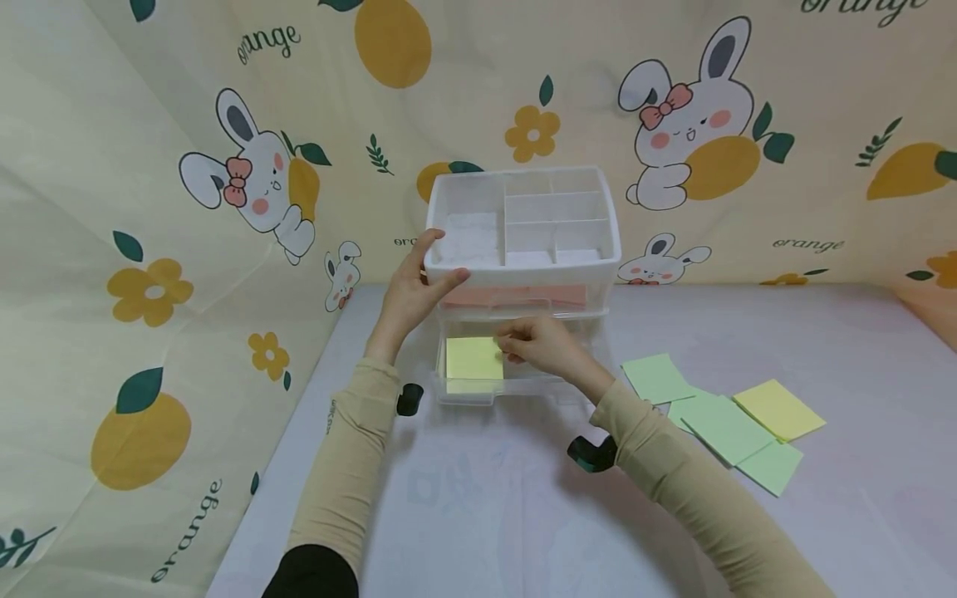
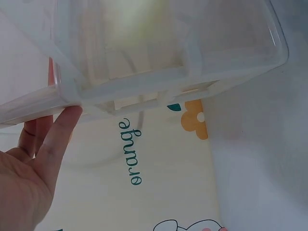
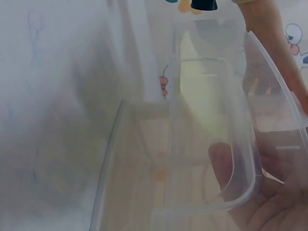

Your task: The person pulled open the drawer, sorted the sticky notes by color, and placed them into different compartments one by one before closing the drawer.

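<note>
A white drawer organizer [image 1: 523, 267] with a divided top tray stands at the back of the table. My left hand [image 1: 407, 295] grips its front left corner, thumb along the front rim and fingers at the side. Below, a clear drawer [image 1: 467, 390] is pulled out, with a yellow sticky note pad [image 1: 473, 359] lying in its left part. My right hand [image 1: 546, 345] is over the drawer, fingers bent, fingertips right at the pad's right edge. In the right wrist view, the thumb [image 3: 221, 166] shows through the clear plastic, and no thing shows in its grasp.
Several green sticky note pads [image 1: 725, 428] and a yellow pad [image 1: 779, 409] lie overlapping on the table to the right. Something pink [image 1: 523, 296] shows inside the closed upper drawer. A patterned cloth [image 1: 478, 100] hangs behind and along the left.
</note>
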The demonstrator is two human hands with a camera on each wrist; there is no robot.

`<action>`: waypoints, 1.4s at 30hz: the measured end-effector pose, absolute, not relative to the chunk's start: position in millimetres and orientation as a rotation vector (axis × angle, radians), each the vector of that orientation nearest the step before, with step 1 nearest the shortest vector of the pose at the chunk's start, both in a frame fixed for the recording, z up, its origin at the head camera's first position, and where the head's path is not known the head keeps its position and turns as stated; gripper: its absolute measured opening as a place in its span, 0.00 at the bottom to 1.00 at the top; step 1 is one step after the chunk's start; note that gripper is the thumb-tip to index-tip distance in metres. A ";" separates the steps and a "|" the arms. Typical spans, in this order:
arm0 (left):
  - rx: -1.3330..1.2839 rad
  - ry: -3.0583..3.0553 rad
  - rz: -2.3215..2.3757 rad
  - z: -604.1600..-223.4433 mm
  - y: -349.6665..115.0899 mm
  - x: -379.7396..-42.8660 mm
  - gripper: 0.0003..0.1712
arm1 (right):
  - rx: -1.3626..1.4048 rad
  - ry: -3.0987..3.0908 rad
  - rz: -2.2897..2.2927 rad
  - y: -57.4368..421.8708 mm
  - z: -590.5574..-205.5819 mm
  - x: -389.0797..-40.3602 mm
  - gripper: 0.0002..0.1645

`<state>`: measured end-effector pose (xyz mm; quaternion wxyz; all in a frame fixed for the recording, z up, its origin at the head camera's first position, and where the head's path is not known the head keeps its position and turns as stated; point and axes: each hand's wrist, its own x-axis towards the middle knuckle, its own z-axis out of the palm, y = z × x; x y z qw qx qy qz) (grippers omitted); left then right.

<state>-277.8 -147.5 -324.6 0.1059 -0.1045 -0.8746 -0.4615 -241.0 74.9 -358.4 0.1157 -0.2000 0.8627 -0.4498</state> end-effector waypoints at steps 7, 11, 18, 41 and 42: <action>-0.296 -2.573 -1.348 -325.0 -147.8 -277.7 0.43 | -0.600 2.540 -1.353 76.8 -358.3 -240.0 0.16; -0.298 -2.576 -1.338 -324.9 -147.9 -277.8 0.43 | -0.646 2.544 -1.411 84.8 -351.8 -233.3 0.15; -0.308 -2.578 -1.343 -324.4 -147.7 -278.5 0.42 | -0.536 2.548 -1.483 112.3 -334.4 -221.2 0.15; -0.306 -2.597 -1.340 -324.6 -148.9 -278.6 0.44 | -0.240 2.714 -1.623 266.8 -328.1 -210.6 0.09; -0.304 -2.596 -1.344 -324.4 -148.8 -278.3 0.44 | -0.212 2.723 -1.620 273.3 -329.3 -210.2 0.09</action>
